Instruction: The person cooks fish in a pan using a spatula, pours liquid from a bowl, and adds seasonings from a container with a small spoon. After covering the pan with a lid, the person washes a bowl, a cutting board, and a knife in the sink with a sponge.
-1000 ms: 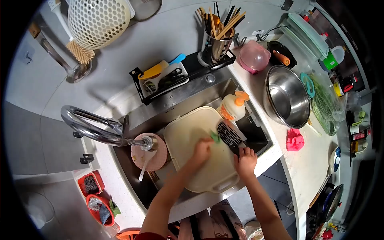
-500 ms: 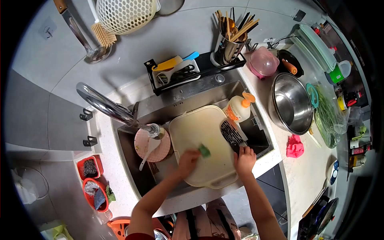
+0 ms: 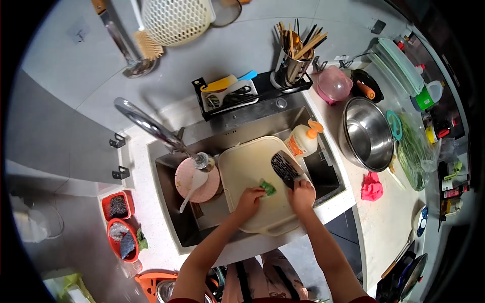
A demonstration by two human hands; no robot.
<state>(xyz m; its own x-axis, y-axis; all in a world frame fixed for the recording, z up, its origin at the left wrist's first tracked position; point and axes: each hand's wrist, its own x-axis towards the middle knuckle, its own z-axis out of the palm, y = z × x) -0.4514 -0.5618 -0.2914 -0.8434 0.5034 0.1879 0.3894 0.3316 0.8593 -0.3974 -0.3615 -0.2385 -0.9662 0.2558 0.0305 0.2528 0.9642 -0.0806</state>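
Observation:
A cream cutting board (image 3: 242, 164) lies across the sink. My left hand (image 3: 249, 201) is over its lower left part, fingers closed on a small green leafy piece (image 3: 268, 188). At the board's right side my right hand (image 3: 302, 196) grips the handle end of a dark knife with a speckled, pale-marked blade (image 3: 284, 168). The blade points up and left over the board. A white soap bottle with an orange pump (image 3: 303, 141) stands beyond the board's upper right corner.
Left in the sink are a pink plate (image 3: 208, 188) and a white spoon (image 3: 191, 193) under the faucet (image 3: 151, 125). To the right are a steel bowl (image 3: 368, 134), a pink cloth (image 3: 372, 187) and bagged greens (image 3: 414, 156). Red containers (image 3: 117, 206) sit at left.
The knife has moved left from the board's right edge with my right hand. My left hand went down and left, then back right and slightly up with the green piece.

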